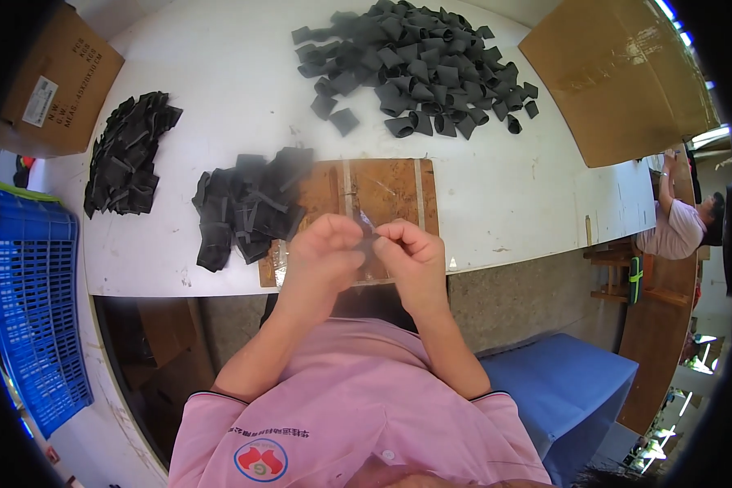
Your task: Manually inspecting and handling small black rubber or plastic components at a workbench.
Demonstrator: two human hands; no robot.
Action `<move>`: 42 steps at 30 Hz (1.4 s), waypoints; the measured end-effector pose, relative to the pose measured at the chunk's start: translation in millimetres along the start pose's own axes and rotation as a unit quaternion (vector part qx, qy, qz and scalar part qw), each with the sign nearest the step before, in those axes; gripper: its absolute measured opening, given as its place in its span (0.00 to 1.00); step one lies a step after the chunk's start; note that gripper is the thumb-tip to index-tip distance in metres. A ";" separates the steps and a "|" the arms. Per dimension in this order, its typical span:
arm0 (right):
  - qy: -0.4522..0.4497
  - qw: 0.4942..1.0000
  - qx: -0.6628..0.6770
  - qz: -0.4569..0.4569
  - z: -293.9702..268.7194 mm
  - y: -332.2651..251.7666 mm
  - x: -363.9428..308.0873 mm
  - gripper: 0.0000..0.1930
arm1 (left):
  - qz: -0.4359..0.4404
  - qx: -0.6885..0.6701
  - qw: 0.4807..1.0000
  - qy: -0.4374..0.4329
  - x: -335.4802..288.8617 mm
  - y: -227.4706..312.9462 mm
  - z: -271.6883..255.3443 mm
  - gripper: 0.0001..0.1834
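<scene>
Over a brown board [386, 183] at the table's front edge, my two hands are held close together. My right hand [419, 256] is closed in a pinch, with thumb and forefinger pressed together. A small dark bit shows at its fingertips, too little to name. My left hand [321, 256] is just beside it, fingers curled but smeared by motion, so its grip is unclear. Left of the board, partly over its edge, lies a heap of flat black fabric pieces [248, 207]. A large pile of dark grey folded fabric loops [419, 69] is spread farther back.
Another stack of black pieces [132, 154] lies farther left on the white table [512, 203]. Cardboard boxes stand at the back left [57, 81] and back right [618, 81]. A blue plastic basket [41, 309] is at the left; a blue-covered seat [561, 390] and another person [679, 224] are at the right.
</scene>
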State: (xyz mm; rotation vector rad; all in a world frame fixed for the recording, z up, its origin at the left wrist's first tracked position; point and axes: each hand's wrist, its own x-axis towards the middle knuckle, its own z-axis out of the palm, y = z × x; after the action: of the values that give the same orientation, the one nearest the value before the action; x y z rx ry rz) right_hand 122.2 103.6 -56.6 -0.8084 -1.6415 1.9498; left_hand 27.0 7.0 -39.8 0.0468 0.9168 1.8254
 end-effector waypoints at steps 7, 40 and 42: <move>-0.192 0.872 0.394 0.217 4.0 -16.2 3.8 0.05 | 0.400 0.491 0.759 0.150 -2.9 -16.4 -5.5 0.07; 0.032 0.837 -0.269 -0.476 35.2 -79.1 29.5 0.19 | 0.507 0.361 0.782 -0.028 7.0 73.0 25.1 0.08; 0.024 0.843 -0.265 -0.468 37.1 -80.2 31.5 0.17 | 0.416 0.151 0.895 -0.050 6.9 72.0 20.2 0.03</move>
State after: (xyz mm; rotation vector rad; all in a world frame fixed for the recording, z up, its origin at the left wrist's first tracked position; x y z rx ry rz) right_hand 71.9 113.0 22.1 -0.1157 -2.0232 0.7961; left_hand -23.6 12.3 15.5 0.8360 1.2052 2.3942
